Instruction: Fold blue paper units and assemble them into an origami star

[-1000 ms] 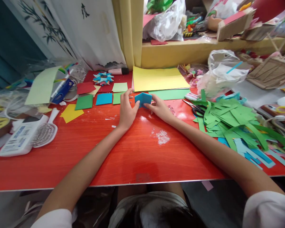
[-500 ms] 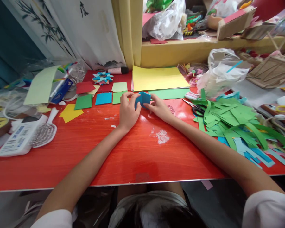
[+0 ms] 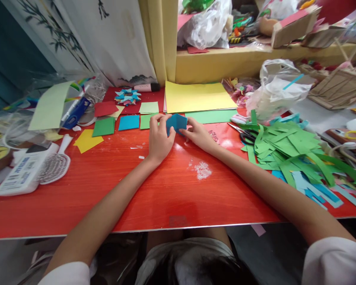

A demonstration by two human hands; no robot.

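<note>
Between my two hands stands a small blue sheet of paper (image 3: 178,122), creased down the middle and partly unfolded. My left hand (image 3: 160,138) grips its left side, thumb in front and fingers behind. At the right edge, my right hand (image 3: 199,134) pinches the paper between thumb and fingers. Just past my left hand lie a light green paper square (image 3: 146,121), a blue paper stack (image 3: 129,123) and a dark green stack (image 3: 104,126). Behind the hands is a stack of large yellow sheets (image 3: 198,97). My hidden fingertips cannot be made out.
Scissors (image 3: 246,135) and a heap of green paper strips (image 3: 287,150) lie on the right of the red table (image 3: 130,198). A white hairbrush (image 3: 56,164) and white bottle (image 3: 25,172) are at left. A folded paper star ring (image 3: 127,96) sits at the back.
The blue paper has opened a little wider at its crease, showing more of its left half. Both hands stay in nearly the same place.
</note>
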